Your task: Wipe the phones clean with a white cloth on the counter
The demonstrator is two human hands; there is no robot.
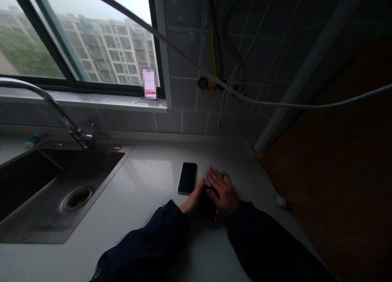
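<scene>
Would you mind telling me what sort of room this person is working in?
Most likely a domestic kitchen: there is a stainless steel sink with a curved mixer tap, set into a pale countertop against a tiled wall.

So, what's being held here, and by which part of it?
A dark flat object seems held between both hands: the left hand at its side, the right hand over its top.

No readable text on my feed, pink card (150,83) on the windowsill (92,97) blurred past reading, black phone (187,178) with dark screen, no legible marks, nothing else to log
</scene>
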